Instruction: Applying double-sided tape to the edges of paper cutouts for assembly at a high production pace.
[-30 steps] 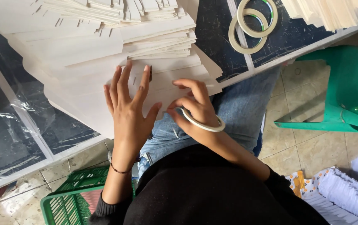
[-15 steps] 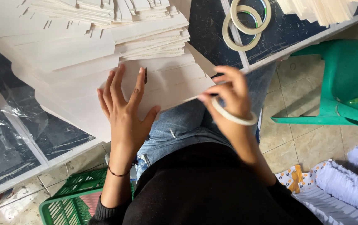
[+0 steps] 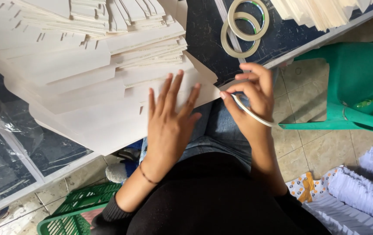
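Note:
My left hand (image 3: 169, 122) lies flat, fingers spread, on the top sheet of a pile of cream card sheets (image 3: 86, 87) at the table's near edge. My right hand (image 3: 251, 98) is off the right end of that sheet, over my lap, and grips a thin roll of pale tape (image 3: 256, 116) that hangs around the hand; thumb and forefinger pinch at its rim near the sheet's corner. Whether a strip of tape is pulled out is too small to see.
Two more tape rolls (image 3: 243, 28) lie on the dark table top (image 3: 204, 30) behind my right hand. Another card stack (image 3: 321, 13) sits far right. A green plastic chair (image 3: 351, 87) stands to the right, a green crate (image 3: 78, 209) on the floor at lower left, white ruffled cloth (image 3: 369, 182) at lower right.
My right hand has carried the tape roll from beside the left hand out to the right end of the sheet. The left hand stays pressed on the card.

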